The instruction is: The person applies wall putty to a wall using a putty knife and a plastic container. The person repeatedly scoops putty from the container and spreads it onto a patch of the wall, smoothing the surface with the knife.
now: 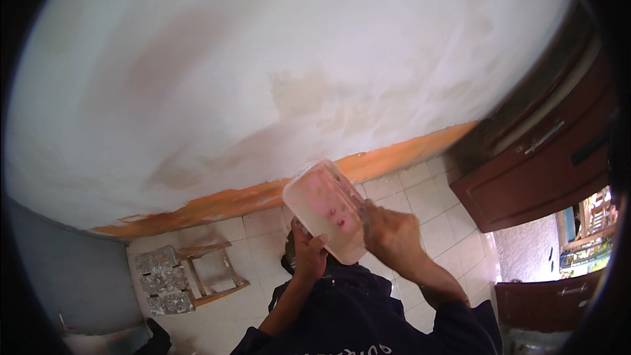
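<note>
Lying across the lower middle of the frame, the tray (pixel 340 184) has its long axis slanting from upper left to lower right, its far end toward the wall (pixel 217 85). This far end overlaps the orange band (pixel 411 153) in the view; the clearance between them cannot be judged.

Left hand (pixel 309 253): grip closed on the tray at the lower left long side, thumb over the rim, fingers outside. The tray extends up and to the right from this grip.

Right hand (pixel 393 233): positioned at the opposite long side, toward the near end, fingers curled. A blurred greyish shape shows at the fingertips; whether this grip holds a tool or the rim cannot be told.

Relation: the tray lies between the hands, left of the right hand. The left hand supports it; neither is clearly nearer. Red marks (pixel 337 217) lie inside, on the right hand's side.
</note>
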`<state>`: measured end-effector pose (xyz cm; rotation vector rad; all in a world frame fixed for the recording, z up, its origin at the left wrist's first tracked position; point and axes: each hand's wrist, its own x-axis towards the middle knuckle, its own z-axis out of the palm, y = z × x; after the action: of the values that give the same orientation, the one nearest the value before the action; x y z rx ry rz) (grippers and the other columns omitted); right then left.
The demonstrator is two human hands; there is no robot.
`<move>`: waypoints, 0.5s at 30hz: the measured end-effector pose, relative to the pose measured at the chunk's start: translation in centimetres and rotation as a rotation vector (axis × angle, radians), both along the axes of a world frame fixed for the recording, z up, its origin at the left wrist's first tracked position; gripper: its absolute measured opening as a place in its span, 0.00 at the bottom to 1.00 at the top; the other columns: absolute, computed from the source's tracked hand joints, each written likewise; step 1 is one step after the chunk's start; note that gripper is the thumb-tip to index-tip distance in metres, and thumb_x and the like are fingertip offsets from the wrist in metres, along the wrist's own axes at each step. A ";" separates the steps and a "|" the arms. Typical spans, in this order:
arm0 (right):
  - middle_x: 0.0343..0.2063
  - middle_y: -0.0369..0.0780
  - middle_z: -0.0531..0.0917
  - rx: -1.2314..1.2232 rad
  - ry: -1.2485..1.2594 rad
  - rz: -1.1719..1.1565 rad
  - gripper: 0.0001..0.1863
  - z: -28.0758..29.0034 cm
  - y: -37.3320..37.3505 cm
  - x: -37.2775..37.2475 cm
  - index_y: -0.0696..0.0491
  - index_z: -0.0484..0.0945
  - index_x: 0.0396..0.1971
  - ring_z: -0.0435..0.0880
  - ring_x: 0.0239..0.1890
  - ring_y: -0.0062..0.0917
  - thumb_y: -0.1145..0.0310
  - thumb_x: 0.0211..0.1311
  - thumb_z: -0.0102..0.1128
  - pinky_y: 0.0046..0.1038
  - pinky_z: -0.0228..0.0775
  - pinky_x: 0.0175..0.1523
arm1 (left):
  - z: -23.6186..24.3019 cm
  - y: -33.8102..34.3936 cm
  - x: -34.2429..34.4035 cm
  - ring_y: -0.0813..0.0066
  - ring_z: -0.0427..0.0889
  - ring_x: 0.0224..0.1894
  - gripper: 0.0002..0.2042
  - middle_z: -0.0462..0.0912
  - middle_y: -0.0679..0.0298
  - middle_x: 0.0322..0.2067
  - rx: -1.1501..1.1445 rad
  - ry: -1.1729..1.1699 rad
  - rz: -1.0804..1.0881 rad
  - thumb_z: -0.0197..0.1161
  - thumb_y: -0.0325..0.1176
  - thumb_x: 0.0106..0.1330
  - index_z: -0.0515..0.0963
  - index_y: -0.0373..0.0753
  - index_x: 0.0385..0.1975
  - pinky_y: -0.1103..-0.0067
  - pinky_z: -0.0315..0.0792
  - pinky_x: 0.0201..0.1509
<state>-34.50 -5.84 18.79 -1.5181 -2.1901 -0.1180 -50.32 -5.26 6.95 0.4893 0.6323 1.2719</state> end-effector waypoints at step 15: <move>0.14 0.44 0.76 -0.018 0.340 -0.021 0.09 -2.4 -4.0 -4.0 0.59 0.75 0.27 0.77 0.15 0.35 0.78 0.42 0.61 0.31 0.67 0.18 | 0.2 -1.2 -0.9 0.66 0.65 0.58 0.38 0.62 0.59 0.55 -0.001 -0.121 -0.025 0.56 0.23 0.47 0.48 0.45 0.62 0.70 0.65 0.60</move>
<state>-38.51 -9.85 16.38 -1.4509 -1.9097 0.1447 -51.26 -6.42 7.11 0.4144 0.5241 1.2677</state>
